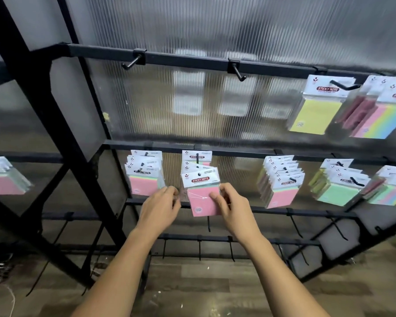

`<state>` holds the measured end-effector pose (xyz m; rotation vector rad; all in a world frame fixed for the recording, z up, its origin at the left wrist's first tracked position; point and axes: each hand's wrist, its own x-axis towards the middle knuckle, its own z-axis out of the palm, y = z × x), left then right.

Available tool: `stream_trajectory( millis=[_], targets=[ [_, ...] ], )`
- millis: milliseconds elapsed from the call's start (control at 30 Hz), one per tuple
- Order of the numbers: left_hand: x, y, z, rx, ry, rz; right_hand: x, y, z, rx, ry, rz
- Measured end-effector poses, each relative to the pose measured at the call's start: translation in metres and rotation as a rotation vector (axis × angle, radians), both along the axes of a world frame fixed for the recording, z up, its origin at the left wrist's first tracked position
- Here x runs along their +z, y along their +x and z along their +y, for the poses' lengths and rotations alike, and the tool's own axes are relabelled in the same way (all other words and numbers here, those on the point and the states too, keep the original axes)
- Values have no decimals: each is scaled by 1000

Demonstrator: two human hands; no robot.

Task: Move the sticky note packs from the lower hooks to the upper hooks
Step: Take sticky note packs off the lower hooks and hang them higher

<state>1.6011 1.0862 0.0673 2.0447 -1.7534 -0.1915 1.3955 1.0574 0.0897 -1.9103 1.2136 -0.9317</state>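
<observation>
Right hand [224,202] pinches the right edge of the front pink sticky note pack [201,202], thumb on its face. Left hand [162,207] has curled fingertips at the pack's left edge; whether they grip it cannot be told. The pack sits between the hands, foremost in the stack on a lower hook [197,156]. Above the hands, two upper hooks [237,72] stand bare; up to the right hangs a yellow pack [316,108].

Shop; packs [281,186] on display hooks [344,85]
</observation>
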Motion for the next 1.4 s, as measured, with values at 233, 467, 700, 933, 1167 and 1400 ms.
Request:
stream_trajectory(
  millis=[233,467,700,933,1167,1400],
  targets=[
    [6,-8,-14,17,-17,35,-2,-25,2,-110,-41,25],
    [8,-18,-22,41,-15,63,-3,-41,2,-169,-53,25],
    [5,-26,-22,97,-22,275,-1,-45,10,-151,-50,23],
    [6,-35,-12,55,-68,395,2,-49,19,-137,-30,32],
    [7,-34,9,11,-150,447,3,-49,25,-153,2,1],
    [16,-39,30,-30,-210,459,9,-54,29,-165,-16,-31]
  ],
)
